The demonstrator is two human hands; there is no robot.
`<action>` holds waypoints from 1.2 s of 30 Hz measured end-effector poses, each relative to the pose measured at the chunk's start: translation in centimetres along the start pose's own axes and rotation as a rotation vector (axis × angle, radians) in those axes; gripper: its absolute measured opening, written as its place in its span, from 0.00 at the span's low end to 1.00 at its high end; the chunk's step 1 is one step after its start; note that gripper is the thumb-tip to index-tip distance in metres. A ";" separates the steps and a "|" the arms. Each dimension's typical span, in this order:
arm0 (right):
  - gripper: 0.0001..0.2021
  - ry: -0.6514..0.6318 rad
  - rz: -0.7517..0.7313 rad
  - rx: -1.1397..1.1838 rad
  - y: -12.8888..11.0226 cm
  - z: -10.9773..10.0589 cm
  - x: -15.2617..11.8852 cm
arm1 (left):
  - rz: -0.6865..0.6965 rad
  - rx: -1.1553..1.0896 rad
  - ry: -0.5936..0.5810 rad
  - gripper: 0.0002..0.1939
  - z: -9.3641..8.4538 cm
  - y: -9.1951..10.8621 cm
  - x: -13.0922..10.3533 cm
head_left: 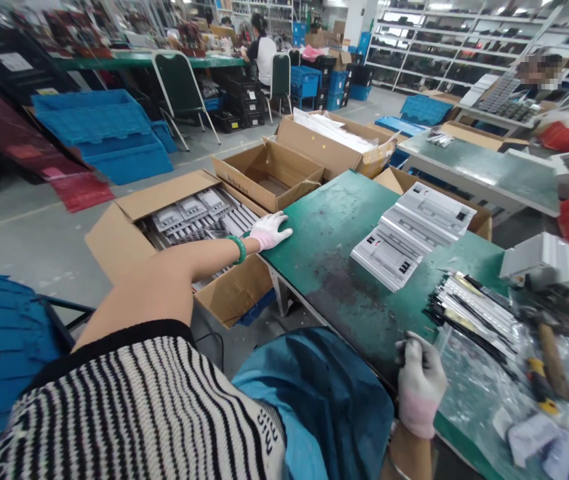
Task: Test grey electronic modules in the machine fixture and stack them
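My left hand (270, 232), in a white and pink glove, lies with fingers stretched out on the corner of the green work table (324, 220), beside an open cardboard box (164, 200) of grey-white panels. Nothing is in it. My right hand (420, 380), gloved alike, is closed at the table's front edge; what its curled fingers hold, if anything, I cannot make out. Beyond it lie silver-grey metal panels (389, 257) with black cut-outs and small red marks, in a row. A bundle of thin metal strips and black cords (479, 313) lies to the right.
Clear plastic bags (484, 387), a wooden-handled tool (552, 360), a yellow-black handled tool (539, 383) and a white box-shaped unit (554, 267) crowd the table's right. Another carton (269, 173) stands behind. Blue crates (114, 133) and a chair (179, 90) stand left; a person (263, 53) sits farther back.
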State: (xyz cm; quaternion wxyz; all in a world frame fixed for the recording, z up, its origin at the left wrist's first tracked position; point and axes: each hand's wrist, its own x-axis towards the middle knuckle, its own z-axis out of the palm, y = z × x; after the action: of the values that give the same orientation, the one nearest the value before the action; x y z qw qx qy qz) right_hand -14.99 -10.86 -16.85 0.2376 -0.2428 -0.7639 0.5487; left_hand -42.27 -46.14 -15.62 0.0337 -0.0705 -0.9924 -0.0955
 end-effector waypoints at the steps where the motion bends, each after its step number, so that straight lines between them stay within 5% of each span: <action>1: 0.23 0.000 0.006 -0.001 0.0 0.0 0.0 | 0.000 0.001 0.000 0.34 0.0 0.0 0.0; 36: 0.24 0.005 -0.008 0.004 0.2 0.1 0.1 | 0.000 0.014 0.018 0.32 0.3 -0.2 0.1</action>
State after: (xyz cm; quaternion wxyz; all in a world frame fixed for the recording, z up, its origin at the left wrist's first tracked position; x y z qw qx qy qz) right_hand -15.11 -10.75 -17.09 0.2422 -0.2407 -0.7633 0.5485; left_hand -42.44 -46.25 -15.94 0.0431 -0.0692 -0.9927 -0.0894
